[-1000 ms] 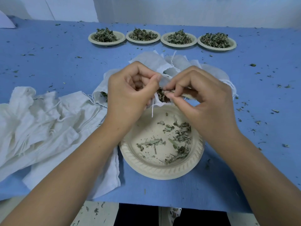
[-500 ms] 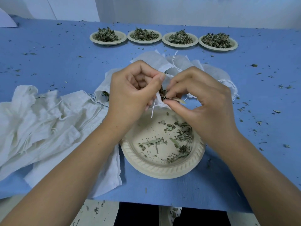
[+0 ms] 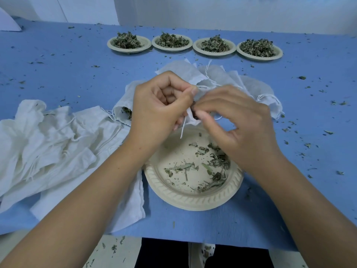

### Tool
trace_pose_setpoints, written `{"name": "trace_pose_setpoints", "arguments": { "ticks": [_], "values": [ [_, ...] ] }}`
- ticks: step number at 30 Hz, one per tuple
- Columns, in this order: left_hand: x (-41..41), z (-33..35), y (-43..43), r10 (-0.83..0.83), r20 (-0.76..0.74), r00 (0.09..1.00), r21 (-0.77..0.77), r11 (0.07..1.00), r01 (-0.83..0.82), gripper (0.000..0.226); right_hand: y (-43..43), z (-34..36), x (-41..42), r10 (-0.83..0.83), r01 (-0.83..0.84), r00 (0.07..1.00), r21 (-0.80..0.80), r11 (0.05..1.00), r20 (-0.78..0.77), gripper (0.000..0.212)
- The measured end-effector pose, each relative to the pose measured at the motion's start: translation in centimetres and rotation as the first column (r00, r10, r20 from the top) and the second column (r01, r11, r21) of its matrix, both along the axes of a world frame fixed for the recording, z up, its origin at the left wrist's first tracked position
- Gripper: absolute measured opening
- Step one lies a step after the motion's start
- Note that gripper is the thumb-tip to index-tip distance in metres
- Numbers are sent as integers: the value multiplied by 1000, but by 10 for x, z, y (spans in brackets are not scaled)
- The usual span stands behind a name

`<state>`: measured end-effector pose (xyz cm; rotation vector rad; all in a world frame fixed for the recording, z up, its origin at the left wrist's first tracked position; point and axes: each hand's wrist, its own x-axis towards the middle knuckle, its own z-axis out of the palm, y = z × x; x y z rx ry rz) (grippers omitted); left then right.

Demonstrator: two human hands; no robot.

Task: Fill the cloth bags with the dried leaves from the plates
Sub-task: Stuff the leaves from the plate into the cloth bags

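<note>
The bag (image 3: 193, 121) is held up in the air just above the far rim of the plate (image 3: 193, 202), between the two hands. The left hand (image 3: 162, 105) grips its mouth: fingers curled in, thumb and forefinger pinching the hem. A cord (image 3: 182, 130) hangs loose below. The right hand (image 3: 238, 122) pinches a dark tuft of leaves (image 3: 194, 111) at the mouth, its other fingers loosely bent. How far the mouth gapes cannot be told; the hands hide it.

Step in hand, as judged: feeding the tuft in.
- Hold the mouth over the plate, so that spill drops back onto it.
- Push the tuft past the hem before letting go.
- Keep the cord out of the opening.
- Only scraps (image 3: 218, 161) remain on the plate; gather them into one heap for fewer trips.

Room and edges:
- The plate lies close to the near table (image 3: 58, 74) edge; anything swept toward the body will probably fall to the floor.
- A part-filled bag (image 3: 125, 111) lies just left of the left hand; a pile (image 3: 48, 144) of limp bags lies further left, one hanging over the edge.
- More bags (image 3: 214, 74) are fanned just behind the hands.
- Four full plates (image 3: 214, 47) stand in a row well beyond, with bare cloth between.
- The right side is open, with only crumbs (image 3: 328, 132) on it.
</note>
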<state>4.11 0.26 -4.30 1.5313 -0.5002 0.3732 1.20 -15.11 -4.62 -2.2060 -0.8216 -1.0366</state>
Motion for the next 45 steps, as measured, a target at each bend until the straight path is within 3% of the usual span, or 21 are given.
{"name": "trace_pose_setpoints", "arguments": {
  "ticks": [3, 7, 8, 10, 12, 14, 17, 19, 22, 24, 26, 27, 28, 30, 32, 35, 36, 39, 40, 43, 45],
  "values": [
    [1, 1, 0, 8, -5, 1000, -10, 1000, -8, 20, -2, 7, -5, -176, 176, 979, 4, 984, 106, 33],
    [-1, 0, 0, -35, -6, 999, 14, 999, 35, 20, 10, 6, -7, -22, -26, 966, -180, 983, -257, 26],
    [-1, 0, -1, -33, -12, 999, 6, 999, 34, 19, 10, 6, -6, -1, -38, 950, -120, 992, -314, 25],
    [1, 0, 0, -7, -32, 999, -23, 1000, 6, 20, 1, 10, -4, 33, 20, 946, 159, 987, -323, 35],
    [3, 0, 1, 29, -56, 998, -50, 998, -32, 20, -14, 18, -2, 111, 45, 937, 429, 902, -331, 47],
    [4, 1, 2, 52, -71, 996, -63, 996, -56, 20, -27, 24, -3, 207, 27, 831, 408, 913, -517, 63],
    [3, 1, 0, 53, -85, 995, -65, 996, -59, 20, -27, 18, -3, 77, -153, 509, -3, 988, -857, 67],
    [3, 1, 0, 57, -87, 995, -66, 996, -63, 20, -19, 13, -5, 21, -291, 399, -104, 951, -917, 57],
    [2, 2, 1, 71, -82, 994, -69, 995, -76, 20, -12, 14, -5, 140, -267, 452, 17, 964, -881, 42],
    [2, 2, 1, 71, -81, 994, -68, 995, -76, 20, -14, 12, -2, 147, -174, 623, 47, 984, -769, 40],
    [2, 2, 1, 71, -88, 994, -67, 995, -77, 20, -12, 9, 2, -50, -126, 760, -221, 967, -648, 45],
    [2, 2, 1, 71, -89, 993, -68, 995, -77, 20, -8, 7, 1, -119, -148, 775, -360, 921, -621, 48],
    [2, 2, 1, 70, -89, 994, -67, 995, -76, 20, -5, 5, 0, -113, -210, 752, -399, 892, -649, 49],
    [2, 2, 1, 71, -86, 994, -63, 995, -77, 20, -2, 4, -3, 49, -326, 602, -190, 926, -797, 48],
    [2, 2, 2, 78, -85, 993, -69, 994, -84, 21, -5, 7, -4, 171, -287, 501, 24, 958, -848, 46],
    [2, 2, 2, 75, -85, 994, -68, 994, -81, 22, -15, 10, 1, 135, -167, 609, 40, 985, -782, 50],
    [2, 2, 2, 71, -85, 994, -66, 995, -77, 21, -17, 11, 1, 124, -167, 577, 32, 985, -807, 53],
    [2, 2, 2, 68, -85, 994, -65, 995, -74, 21, -12, 13, -6, 178, -242, 313, 103, 965, -933, 65],
    [2, 2, 2, 69, -85, 994, -67, 995, -75, 21, -11, 14, -8, 220, -254, 273, 150, 956, -937, 65],
    [3, 2, 2, 72, -79, 994, -72, 994, -78, 21, -13, 17, -8, 314, -229, 276, 256, 939, -908, 63],
    [3, 2, 1, 69, -82, 994, -73, 995, -75, 21, -15, 18, -7, 290, -247, 214, 236, 940, -933, 61]
  ]
}}
